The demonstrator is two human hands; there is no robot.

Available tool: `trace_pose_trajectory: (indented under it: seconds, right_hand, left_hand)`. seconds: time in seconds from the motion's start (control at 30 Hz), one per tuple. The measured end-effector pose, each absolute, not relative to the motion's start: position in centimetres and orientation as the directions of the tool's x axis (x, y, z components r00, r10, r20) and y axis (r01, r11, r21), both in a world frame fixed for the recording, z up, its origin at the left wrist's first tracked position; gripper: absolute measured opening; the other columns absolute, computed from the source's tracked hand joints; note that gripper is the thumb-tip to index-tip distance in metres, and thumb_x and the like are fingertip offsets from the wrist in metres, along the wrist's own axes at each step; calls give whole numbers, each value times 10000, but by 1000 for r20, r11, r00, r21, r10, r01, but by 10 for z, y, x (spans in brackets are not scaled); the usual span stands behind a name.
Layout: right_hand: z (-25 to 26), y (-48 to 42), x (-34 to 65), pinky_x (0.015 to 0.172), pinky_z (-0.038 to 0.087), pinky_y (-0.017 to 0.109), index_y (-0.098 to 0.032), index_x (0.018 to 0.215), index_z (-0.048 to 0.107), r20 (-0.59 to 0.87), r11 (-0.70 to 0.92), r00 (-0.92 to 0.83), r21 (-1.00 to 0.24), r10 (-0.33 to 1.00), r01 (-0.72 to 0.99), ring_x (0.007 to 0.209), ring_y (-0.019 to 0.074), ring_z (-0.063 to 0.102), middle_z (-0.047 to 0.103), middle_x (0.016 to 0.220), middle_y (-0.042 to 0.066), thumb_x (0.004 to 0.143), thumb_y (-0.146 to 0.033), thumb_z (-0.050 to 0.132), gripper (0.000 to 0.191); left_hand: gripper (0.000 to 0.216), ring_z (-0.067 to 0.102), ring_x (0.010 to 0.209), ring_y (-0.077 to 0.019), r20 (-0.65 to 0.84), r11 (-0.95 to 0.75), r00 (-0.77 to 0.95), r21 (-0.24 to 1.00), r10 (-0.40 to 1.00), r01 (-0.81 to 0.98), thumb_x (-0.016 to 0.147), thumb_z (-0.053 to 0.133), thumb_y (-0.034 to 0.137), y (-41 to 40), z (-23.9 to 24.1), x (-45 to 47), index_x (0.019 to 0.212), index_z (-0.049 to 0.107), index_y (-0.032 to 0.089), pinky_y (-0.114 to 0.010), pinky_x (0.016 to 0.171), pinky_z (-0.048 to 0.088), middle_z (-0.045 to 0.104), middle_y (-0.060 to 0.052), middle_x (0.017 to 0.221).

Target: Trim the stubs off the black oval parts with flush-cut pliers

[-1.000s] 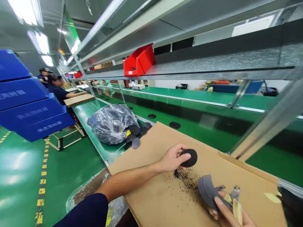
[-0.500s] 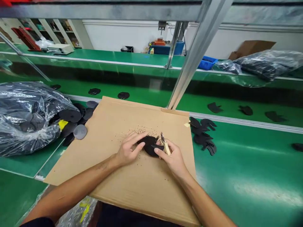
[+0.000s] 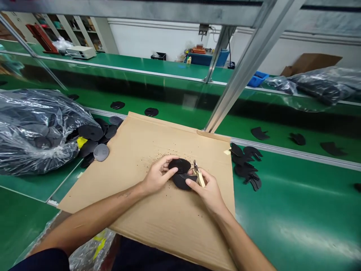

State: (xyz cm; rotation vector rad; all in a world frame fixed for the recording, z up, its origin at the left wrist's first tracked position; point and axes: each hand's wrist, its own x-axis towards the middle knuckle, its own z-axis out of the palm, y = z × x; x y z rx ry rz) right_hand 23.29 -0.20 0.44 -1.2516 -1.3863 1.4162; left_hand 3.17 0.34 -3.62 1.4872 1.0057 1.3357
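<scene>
My left hand (image 3: 158, 176) pinches a black round flat piece (image 3: 179, 165) between thumb and fingers, above the cardboard sheet (image 3: 141, 218). In my right hand (image 3: 208, 189) are small side cutters (image 3: 199, 177) with pale yellow handles, their metal jaws pointing up and away. The thumb of that hand also presses on a black curved piece (image 3: 182, 183), just below the round one. The two black pieces overlap or touch; I cannot tell whether they are joined. Small dark crumbs lie scattered on the cardboard around both hands.
On the left, a clear plastic bag (image 3: 36, 131) spills black discs (image 3: 90, 132) beside the cardboard. A pile of notched black pieces (image 3: 246, 165) lies on the green bench (image 3: 282, 210) at right. More black pieces sit along the green strip behind. A metal post (image 3: 239, 75) rises beyond the cardboard.
The black pieces now show as a round one in my left fingers and a curved one under my right thumb. The side cutters stay in my right hand. The view has shifted slightly.
</scene>
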Motion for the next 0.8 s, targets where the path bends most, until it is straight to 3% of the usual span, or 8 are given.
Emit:
trace_pose_trajectory:
  seconds: [0.1,0.23,0.37,0.47,0.63,0.8]
  right_hand:
    - [2,-4,231,756,536,325,-213,923,685,-150,-149,-198,-989,969,22,818,207,650,706,930,41,655,-508,885,445]
    - [-1,-4,230,718,528,323,-205,937,690,-116,-119,-113,-993,987,-23,760,197,622,683,866,36,677,-505,875,438]
    - [0,-4,232,735,520,328,-204,939,674,-74,-74,-8,-997,997,7,775,201,607,666,857,37,723,-523,835,417]
    - [0,-5,233,764,520,324,-210,929,675,-97,-97,7,-994,995,48,810,206,612,670,883,36,713,-516,840,409]
    - [0,-8,231,772,524,311,-212,929,688,-94,-85,-90,-991,991,101,806,198,615,672,867,25,743,-495,820,364]
    - [1,-8,229,821,530,325,-211,953,680,-53,-42,-105,-994,993,102,877,217,630,685,924,43,790,-507,783,353]
  left_hand:
    - [337,749,994,-184,255,-254,-1,964,967,-81,936,679,334,4,-38,37,1231,627,181,-258,819,606,746,-111,1170]
    - [334,742,976,-182,273,-275,-53,961,960,-34,938,670,328,4,-39,38,1236,632,182,-277,833,604,741,-110,1169]
    - [277,704,1065,-214,361,-354,-3,916,933,190,933,666,284,2,-34,33,1192,685,188,-347,947,571,739,-108,1169]
    - [262,686,1019,-216,457,-445,38,840,889,312,926,673,263,-1,-28,29,1177,704,198,-372,932,560,749,-93,1108]
    - [290,681,1004,-199,537,-557,156,767,829,319,957,635,235,-3,-24,29,1242,685,211,-353,906,560,750,-82,1091]
    - [299,701,1046,-196,468,-489,143,825,872,284,949,642,248,-2,-28,31,1245,673,208,-311,882,583,736,-90,1166]
